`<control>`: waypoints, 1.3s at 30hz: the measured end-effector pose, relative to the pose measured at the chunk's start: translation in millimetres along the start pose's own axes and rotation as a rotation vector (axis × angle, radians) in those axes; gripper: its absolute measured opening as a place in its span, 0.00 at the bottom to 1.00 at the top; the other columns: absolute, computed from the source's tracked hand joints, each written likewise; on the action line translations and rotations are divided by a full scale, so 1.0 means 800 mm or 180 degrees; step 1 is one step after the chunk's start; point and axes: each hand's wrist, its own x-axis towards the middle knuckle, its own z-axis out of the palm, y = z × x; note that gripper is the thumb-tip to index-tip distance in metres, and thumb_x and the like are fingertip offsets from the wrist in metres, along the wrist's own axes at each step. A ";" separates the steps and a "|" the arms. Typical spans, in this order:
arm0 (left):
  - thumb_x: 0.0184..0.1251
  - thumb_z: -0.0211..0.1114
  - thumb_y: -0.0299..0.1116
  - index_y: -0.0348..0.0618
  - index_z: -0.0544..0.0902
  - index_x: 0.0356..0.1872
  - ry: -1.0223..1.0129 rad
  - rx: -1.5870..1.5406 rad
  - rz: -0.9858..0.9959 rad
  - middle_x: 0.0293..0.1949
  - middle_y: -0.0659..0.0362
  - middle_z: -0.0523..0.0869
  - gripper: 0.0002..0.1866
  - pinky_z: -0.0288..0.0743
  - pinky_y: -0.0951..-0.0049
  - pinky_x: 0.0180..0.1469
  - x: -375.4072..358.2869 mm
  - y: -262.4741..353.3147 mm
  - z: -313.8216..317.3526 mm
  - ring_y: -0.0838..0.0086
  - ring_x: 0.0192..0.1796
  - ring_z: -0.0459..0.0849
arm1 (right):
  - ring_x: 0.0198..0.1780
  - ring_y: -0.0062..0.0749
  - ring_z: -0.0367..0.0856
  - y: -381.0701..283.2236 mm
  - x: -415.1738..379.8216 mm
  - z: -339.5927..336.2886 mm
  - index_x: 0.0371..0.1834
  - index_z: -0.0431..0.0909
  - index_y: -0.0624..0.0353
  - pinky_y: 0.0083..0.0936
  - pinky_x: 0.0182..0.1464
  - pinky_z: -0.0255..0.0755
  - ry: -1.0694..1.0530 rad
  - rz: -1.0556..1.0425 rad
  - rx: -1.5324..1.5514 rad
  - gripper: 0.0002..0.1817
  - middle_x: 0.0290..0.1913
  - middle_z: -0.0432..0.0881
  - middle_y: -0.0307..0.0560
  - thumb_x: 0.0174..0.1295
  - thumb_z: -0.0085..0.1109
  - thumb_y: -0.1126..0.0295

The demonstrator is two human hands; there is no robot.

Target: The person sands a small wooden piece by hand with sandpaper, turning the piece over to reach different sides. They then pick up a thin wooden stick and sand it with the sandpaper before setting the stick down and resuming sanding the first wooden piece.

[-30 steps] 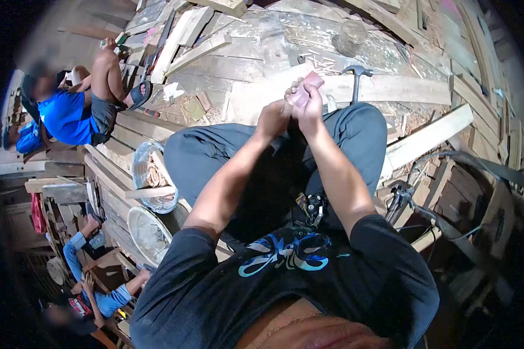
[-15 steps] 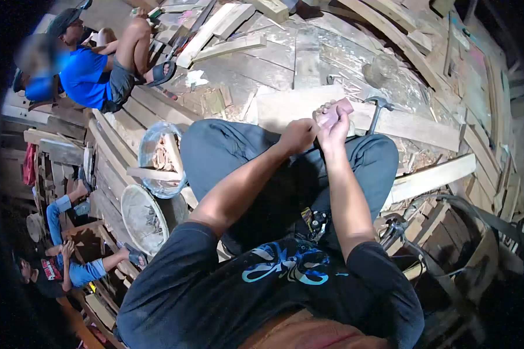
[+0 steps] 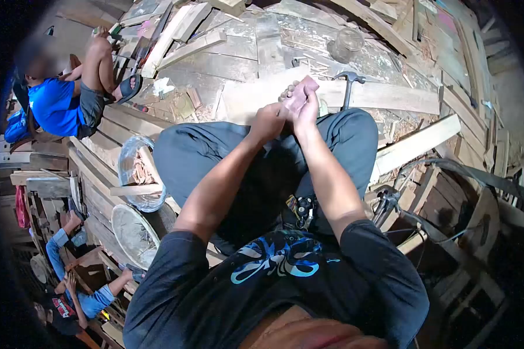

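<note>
My right hand (image 3: 306,109) is wrapped round a folded pinkish piece (image 3: 308,86), perhaps paper or cloth, whose top end sticks out past the fingers. My left hand (image 3: 266,123) is closed right beside it, above my lap; what its fingers hold, if anything, is hidden. Both hands are over the near edge of a pale wooden board (image 3: 244,96). A hammer (image 3: 348,87) stands head-up beside my right knee, to the right of the hands.
Left of my knee are a clear plastic tub (image 3: 125,168) with wood scraps and a pale basin (image 3: 119,224). A person in blue (image 3: 55,107) sits at upper left, another person (image 3: 70,308) at lower left. A plank (image 3: 413,145) lies right.
The whole view has shifted, so my hands and the surroundings appear further left. Both hands are still together at the pinkish piece.
</note>
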 end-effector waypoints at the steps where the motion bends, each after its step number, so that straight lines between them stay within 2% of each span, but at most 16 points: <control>1: 0.68 0.53 0.41 0.34 0.80 0.31 0.0012 -0.0022 0.0115 0.31 0.41 0.82 0.18 0.74 0.58 0.40 -0.001 -0.005 0.004 0.51 0.35 0.81 | 0.34 0.37 0.73 -0.003 0.001 -0.004 0.47 0.70 0.63 0.38 0.42 0.71 0.0024 0.0004 0.0110 0.17 0.34 0.75 0.49 0.66 0.45 0.60; 3: 0.69 0.53 0.40 0.33 0.80 0.31 0.0044 -0.0047 0.0339 0.24 0.46 0.82 0.18 0.73 0.63 0.34 -0.007 -0.011 0.006 0.64 0.26 0.80 | 0.34 0.37 0.73 -0.004 -0.001 -0.003 0.47 0.70 0.63 0.38 0.42 0.71 0.0066 0.0025 0.0346 0.17 0.33 0.75 0.49 0.66 0.46 0.60; 6: 0.70 0.52 0.40 0.33 0.80 0.31 0.0431 0.0119 0.0284 0.24 0.46 0.82 0.18 0.74 0.65 0.34 0.006 -0.010 0.004 0.66 0.27 0.81 | 0.34 0.35 0.73 0.002 -0.005 0.012 0.48 0.70 0.65 0.34 0.44 0.72 0.0158 -0.0064 -0.0064 0.18 0.34 0.75 0.49 0.66 0.48 0.60; 9: 0.70 0.52 0.40 0.33 0.80 0.31 0.0086 0.0078 0.0349 0.23 0.47 0.81 0.18 0.73 0.65 0.33 0.003 -0.021 0.007 0.68 0.27 0.81 | 0.35 0.35 0.73 0.000 0.002 0.000 0.49 0.70 0.65 0.34 0.44 0.72 0.0096 -0.0045 0.0072 0.17 0.35 0.75 0.49 0.67 0.47 0.61; 11: 0.71 0.52 0.41 0.33 0.78 0.31 -0.0043 0.0071 0.0732 0.21 0.49 0.78 0.18 0.73 0.66 0.31 0.000 -0.030 0.010 0.72 0.25 0.78 | 0.35 0.35 0.73 0.000 0.005 -0.014 0.49 0.70 0.65 0.35 0.44 0.72 0.0075 -0.0093 0.0379 0.17 0.34 0.75 0.49 0.67 0.46 0.61; 13: 0.71 0.52 0.40 0.34 0.78 0.31 0.0102 0.0182 0.1005 0.21 0.49 0.78 0.18 0.72 0.67 0.31 -0.004 -0.006 -0.005 0.73 0.25 0.77 | 0.36 0.35 0.74 0.000 -0.007 0.002 0.50 0.70 0.65 0.35 0.45 0.73 0.0021 -0.0080 0.0003 0.17 0.34 0.75 0.48 0.68 0.45 0.61; 14: 0.66 0.53 0.42 0.38 0.79 0.28 -0.0043 -0.0119 -0.0341 0.30 0.43 0.83 0.17 0.75 0.55 0.37 -0.003 0.016 -0.010 0.49 0.35 0.83 | 0.36 0.34 0.74 0.001 -0.011 0.015 0.51 0.70 0.65 0.36 0.47 0.73 0.0273 -0.0134 -0.0432 0.18 0.35 0.75 0.46 0.68 0.45 0.62; 17: 0.67 0.52 0.43 0.38 0.79 0.28 0.0083 0.0065 0.0334 0.29 0.43 0.83 0.18 0.75 0.56 0.36 0.010 -0.029 0.008 0.50 0.34 0.83 | 0.36 0.33 0.74 0.001 -0.001 0.003 0.53 0.70 0.65 0.36 0.47 0.73 0.0098 -0.0128 -0.0209 0.18 0.35 0.75 0.46 0.68 0.45 0.62; 20: 0.68 0.52 0.44 0.39 0.81 0.30 0.0023 0.0979 0.1695 0.29 0.43 0.83 0.19 0.75 0.56 0.38 0.008 -0.046 0.006 0.49 0.34 0.83 | 0.36 0.33 0.74 -0.002 0.000 -0.003 0.52 0.70 0.65 0.36 0.47 0.73 0.0086 -0.0049 -0.0011 0.18 0.35 0.75 0.46 0.67 0.46 0.63; 23: 0.67 0.52 0.43 0.40 0.82 0.31 0.0297 0.0064 0.0136 0.30 0.42 0.83 0.18 0.76 0.56 0.39 0.000 0.007 -0.005 0.48 0.35 0.83 | 0.36 0.33 0.74 0.002 -0.006 0.007 0.51 0.70 0.64 0.35 0.47 0.73 0.0049 -0.0063 -0.0143 0.18 0.35 0.75 0.46 0.66 0.48 0.62; 26: 0.67 0.53 0.37 0.33 0.79 0.31 -0.0145 0.0051 0.0815 0.27 0.41 0.80 0.15 0.74 0.63 0.38 -0.003 -0.009 -0.004 0.59 0.30 0.81 | 0.36 0.33 0.74 -0.001 -0.004 0.004 0.50 0.70 0.64 0.34 0.46 0.72 0.0157 -0.0081 -0.0075 0.17 0.35 0.75 0.46 0.66 0.48 0.62; 29: 0.67 0.53 0.36 0.34 0.79 0.31 -0.0008 0.0352 0.0232 0.29 0.41 0.80 0.14 0.74 0.64 0.39 -0.004 -0.004 -0.003 0.59 0.31 0.82 | 0.36 0.33 0.74 -0.001 -0.003 0.002 0.49 0.71 0.63 0.35 0.46 0.72 0.0148 -0.0058 -0.0025 0.16 0.35 0.75 0.46 0.66 0.48 0.62; 32: 0.67 0.53 0.35 0.34 0.79 0.31 0.0370 0.0198 0.0276 0.27 0.43 0.81 0.13 0.75 0.64 0.39 0.007 -0.007 -0.001 0.58 0.30 0.81 | 0.35 0.34 0.73 0.002 -0.004 0.010 0.46 0.71 0.62 0.34 0.45 0.72 0.0091 -0.0004 -0.0055 0.14 0.35 0.75 0.47 0.66 0.48 0.62; 35: 0.68 0.53 0.35 0.34 0.79 0.30 -0.0158 0.0485 0.1443 0.24 0.44 0.79 0.14 0.75 0.64 0.38 -0.001 -0.023 -0.002 0.58 0.29 0.81 | 0.34 0.34 0.73 -0.003 -0.003 0.004 0.46 0.71 0.61 0.34 0.45 0.72 0.0224 -0.0029 0.0138 0.13 0.34 0.76 0.47 0.66 0.48 0.63; 36: 0.68 0.54 0.35 0.33 0.78 0.30 -0.0082 0.0735 0.1522 0.24 0.44 0.79 0.14 0.75 0.65 0.39 -0.003 -0.018 -0.005 0.58 0.29 0.81 | 0.34 0.34 0.73 -0.004 -0.004 0.004 0.46 0.71 0.61 0.33 0.45 0.72 0.0077 0.0070 0.0522 0.13 0.33 0.76 0.47 0.66 0.48 0.64; 39: 0.65 0.52 0.34 0.39 0.80 0.28 0.0259 0.0178 0.0201 0.31 0.46 0.84 0.12 0.76 0.56 0.37 -0.003 0.006 -0.009 0.51 0.35 0.84 | 0.34 0.33 0.73 0.004 -0.005 0.008 0.45 0.72 0.60 0.32 0.44 0.72 0.0053 0.0029 0.0155 0.12 0.33 0.76 0.47 0.66 0.49 0.64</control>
